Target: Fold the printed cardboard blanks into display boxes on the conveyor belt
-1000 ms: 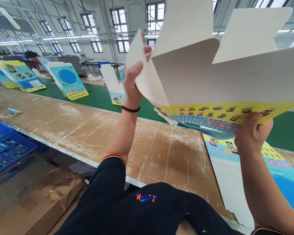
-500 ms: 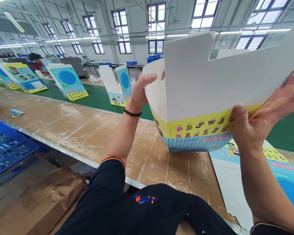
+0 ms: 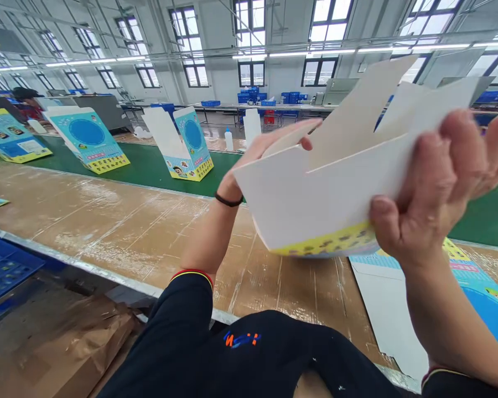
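- You hold the card [image 3: 315, 204] in the air with both hands, above the right part of the table [image 3: 128, 221]. It is white on the side facing you, and it bends in a curve.
- Your left hand [image 3: 265, 146] is grasping the far side of the card. The fingers go behind it, and one fingertip shows over the edge. A black wristband [image 3: 228, 200] is on this wrist.
- Your right hand [image 3: 435, 177] is clenched around the right end of the card. The thumb presses on the near face and the fingers curl behind.
- The flaps [image 3: 357, 116] of the card point up and to the right. A yellow band [image 3: 327, 243] with small printed pictures runs along its lower edge.
- Under your right forearm, a flat printed card [image 3: 440, 287] lies on the table.
- Beyond the table is a green belt [image 3: 149, 166]. Printed boxes stand on it, and the nearest box [image 3: 180, 145] is open at the top.
- A bottle [image 3: 228, 141] stands just behind the belt.
- Far left, a co-worker [image 3: 25, 99] is at the belt.
- Near left, there are a blue crate [image 3: 4, 265] and brown paper [image 3: 66, 342].
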The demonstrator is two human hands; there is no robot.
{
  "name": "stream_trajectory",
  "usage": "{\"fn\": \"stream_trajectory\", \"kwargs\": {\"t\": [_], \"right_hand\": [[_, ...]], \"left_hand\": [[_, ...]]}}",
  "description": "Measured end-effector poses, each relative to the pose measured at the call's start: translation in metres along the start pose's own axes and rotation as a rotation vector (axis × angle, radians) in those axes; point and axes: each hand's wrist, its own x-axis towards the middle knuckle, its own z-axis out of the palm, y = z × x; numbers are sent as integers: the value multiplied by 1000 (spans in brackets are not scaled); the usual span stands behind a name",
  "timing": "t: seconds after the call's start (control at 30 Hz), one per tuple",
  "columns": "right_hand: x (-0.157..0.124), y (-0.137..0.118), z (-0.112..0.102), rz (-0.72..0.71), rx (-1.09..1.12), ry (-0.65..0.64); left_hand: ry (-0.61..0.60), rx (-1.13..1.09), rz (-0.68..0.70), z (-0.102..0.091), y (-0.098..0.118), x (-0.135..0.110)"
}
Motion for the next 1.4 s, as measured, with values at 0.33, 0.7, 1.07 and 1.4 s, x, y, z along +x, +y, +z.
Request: {"fn": "stream_trajectory", "kwargs": {"t": [0.33,0.7,1.07,1.4], "right_hand": [[11,-3,-20,-294,-249,-184],[-25,-21,35,321,-30,-1532],[-31,-14,64,305,162,-1566],[-45,-6,39,23,59,-828]], "left_hand": [[-76,-206,11,25,-21,18],[-227,126,-113,59,-20,-31],[51,72,-464,63,-71,-47],[244,259,-571,49,-99,-35]]}}
